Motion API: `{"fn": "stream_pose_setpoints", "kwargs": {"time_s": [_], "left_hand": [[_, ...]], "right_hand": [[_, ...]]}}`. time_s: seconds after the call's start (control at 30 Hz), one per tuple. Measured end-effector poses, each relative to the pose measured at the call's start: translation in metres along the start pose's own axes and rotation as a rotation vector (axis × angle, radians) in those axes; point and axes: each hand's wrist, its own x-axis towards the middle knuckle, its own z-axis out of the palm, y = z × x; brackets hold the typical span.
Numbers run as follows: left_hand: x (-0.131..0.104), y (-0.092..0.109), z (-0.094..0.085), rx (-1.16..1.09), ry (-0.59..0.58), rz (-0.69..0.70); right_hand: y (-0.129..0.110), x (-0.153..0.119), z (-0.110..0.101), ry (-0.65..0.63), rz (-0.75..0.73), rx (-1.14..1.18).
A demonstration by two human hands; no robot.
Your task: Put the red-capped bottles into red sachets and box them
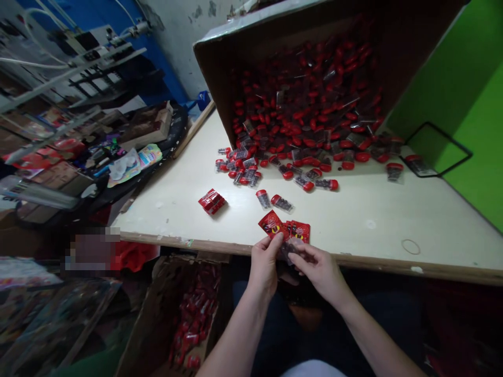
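Just over the table's front edge, my left hand pinches a small red printed packet between thumb and fingers. Close beside it, my right hand has its fingers closed on a clear packet of dark pieces, which lies between both hands. Its contents are partly covered by my fingers. Behind my hands lie more red printed cards on the tabletop. Two clear, red-capped containers of dark pellets rest a little farther back. To their left sits a stack of red packets.
A large tipped cardboard box spills many red-capped containers onto the table. A rubber band and a black wire frame are at the right. Below the left edge stands an open carton of red packets. Machinery fills the left.
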Motion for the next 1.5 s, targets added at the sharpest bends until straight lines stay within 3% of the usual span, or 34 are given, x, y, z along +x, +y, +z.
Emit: {"fn": "stream_pose_setpoints", "kwargs": {"time_s": [0.13, 0.27, 0.37, 0.5, 0.77, 1.0, 1.23, 1.33, 1.43, 1.5], "left_hand": [[-0.001, 0.001, -0.001, 0.021, 0.023, 0.011], [-0.001, 0.003, -0.004, 0.029, -0.039, -0.009], [-0.002, 0.002, -0.006, 0.041, -0.053, -0.006], [-0.002, 0.001, -0.007, 0.015, 0.004, 0.022], [0.000, 0.000, -0.007, -0.034, 0.075, 0.028], [-0.001, 0.011, -0.009, -0.087, -0.061, -0.020], [-0.005, 0.010, -0.011, -0.118, -0.070, -0.024], [-0.007, 0.008, -0.014, -0.051, -0.037, -0.016], [-0.009, 0.007, -0.017, 0.016, 0.056, 0.033], [-0.009, 0.005, -0.020, 0.025, 0.103, 0.058]], "right_hand": [[-0.004, -0.002, 0.002, 0.065, -0.058, -0.139], [-0.005, -0.001, 0.004, -0.053, 0.066, 0.131], [-0.005, -0.002, 0.007, -0.061, 0.093, 0.197], [-0.005, -0.005, 0.012, 0.104, -0.046, -0.077], [-0.004, -0.004, 0.017, 0.230, -0.219, -0.373], [-0.005, -0.003, 0.012, 0.057, -0.084, -0.106], [-0.005, -0.010, 0.020, -0.039, 0.062, 0.185], [-0.004, -0.014, 0.024, 0.035, 0.000, 0.025], [-0.005, -0.018, 0.027, 0.213, -0.183, -0.280], [-0.004, -0.019, 0.029, 0.244, -0.254, -0.369]]}}
